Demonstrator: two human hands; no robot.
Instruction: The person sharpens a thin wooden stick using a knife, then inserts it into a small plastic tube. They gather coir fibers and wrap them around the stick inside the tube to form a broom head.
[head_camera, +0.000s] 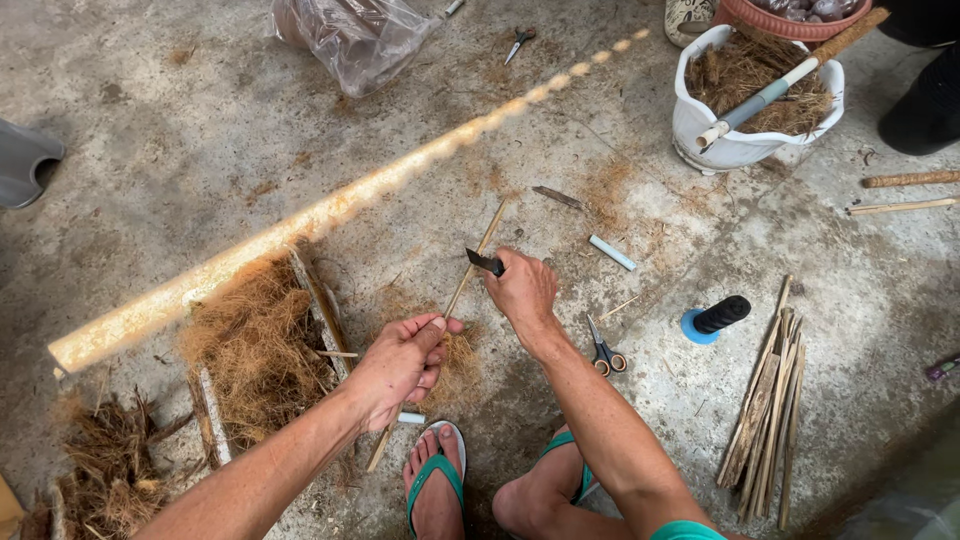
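- Hands at work over a concrete floor (200, 140): the left hand (400, 362) has its grip closed around the lower part of a thin bamboo stick (470, 270), which slants up and away from the person.
- The right hand (522, 292) has its grip closed on a small dark-bladed knife (484, 262), the blade resting against the stick just above the left hand.
- Scissors (605, 352) lie on the floor just beside the right wrist.
- A bundle of split sticks (765, 410) lies to the right, near a black spool (718, 316).
- A pile of brown fibre (255, 345) sits left of the left hand.
- A white bucket (700, 125) holding fibre stands farther off.
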